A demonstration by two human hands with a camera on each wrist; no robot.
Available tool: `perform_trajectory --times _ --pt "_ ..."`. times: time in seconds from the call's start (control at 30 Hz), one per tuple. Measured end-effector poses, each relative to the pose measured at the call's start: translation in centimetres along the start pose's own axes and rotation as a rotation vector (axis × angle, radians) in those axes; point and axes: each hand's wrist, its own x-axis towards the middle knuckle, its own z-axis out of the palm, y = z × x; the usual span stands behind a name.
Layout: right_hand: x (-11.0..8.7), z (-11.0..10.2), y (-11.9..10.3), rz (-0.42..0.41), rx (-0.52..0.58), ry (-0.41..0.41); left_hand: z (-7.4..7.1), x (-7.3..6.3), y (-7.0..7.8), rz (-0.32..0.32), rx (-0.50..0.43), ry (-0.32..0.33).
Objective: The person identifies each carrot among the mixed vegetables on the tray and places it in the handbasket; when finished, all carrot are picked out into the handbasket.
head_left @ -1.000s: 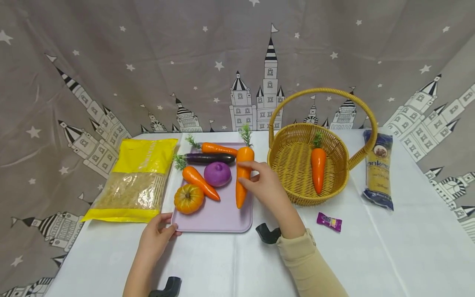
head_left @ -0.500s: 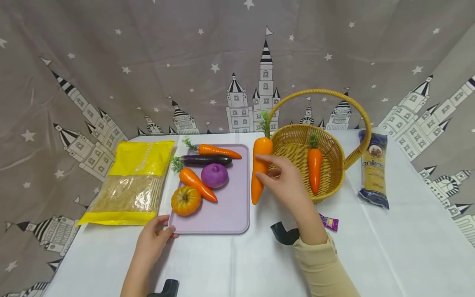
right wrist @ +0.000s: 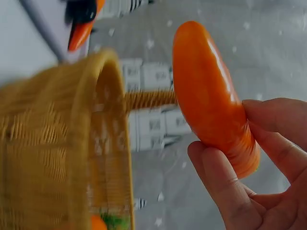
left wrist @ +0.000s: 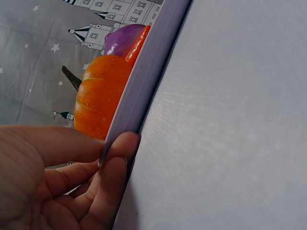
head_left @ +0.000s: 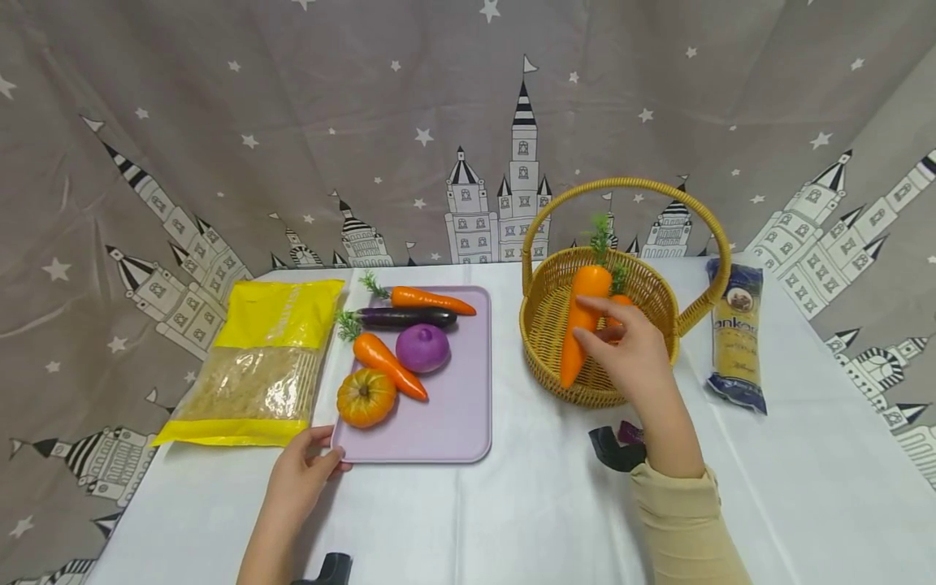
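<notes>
In the head view my right hand [head_left: 632, 345] holds a carrot [head_left: 587, 313] with a green top over the wicker basket [head_left: 537, 370]. The right wrist view shows thumb and fingers pinching the same carrot [right wrist: 206, 91] at its thick end, above the basket rim [right wrist: 76, 139]. Another carrot [head_left: 620, 302] lies in the basket, partly behind my hand. My left hand [head_left: 300, 479] pinches the near left corner of the lilac tray [head_left: 446, 431]. On that tray are a small pumpkin [head_left: 367, 398], a purple onion-like vegetable [head_left: 422, 348], an eggplant [head_left: 405, 317] and two carrots [head_left: 387, 364].
Left of the tray lies a yellow bag [head_left: 252, 366] with a clear window. A blue-ended pasta packet [head_left: 735, 333] is right of the basket. A small purple wrapper [head_left: 629, 432] shows partly behind the black wrist piece. The basket's tall handle [head_left: 629, 183] arches above it.
My right hand has lifted the carrot off the tray's right side and carried it rightward to over the basket. The left hand has stayed at the tray corner.
</notes>
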Motion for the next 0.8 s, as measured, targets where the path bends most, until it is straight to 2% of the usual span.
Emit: perform_trajectory --times 0.17,0.3,0.53,0.8 --pt "0.8 -1.4 1.9 0.012 -0.04 0.018 -0.1 0.0 -0.1 0.0 -0.005 -0.004" --pt "1.6 -1.8 3.2 0.015 -0.117 -0.001 -0.1 0.0 -0.1 -0.009 0.0 -0.006" --pt "2.7 -1.1 5.0 0.027 -0.245 -0.069 -0.1 -0.1 0.1 -0.021 -0.007 -0.008" --pt "3.3 -0.2 5.7 0.064 -0.341 -0.176 -0.1 0.0 0.1 -0.032 -0.012 -0.006"
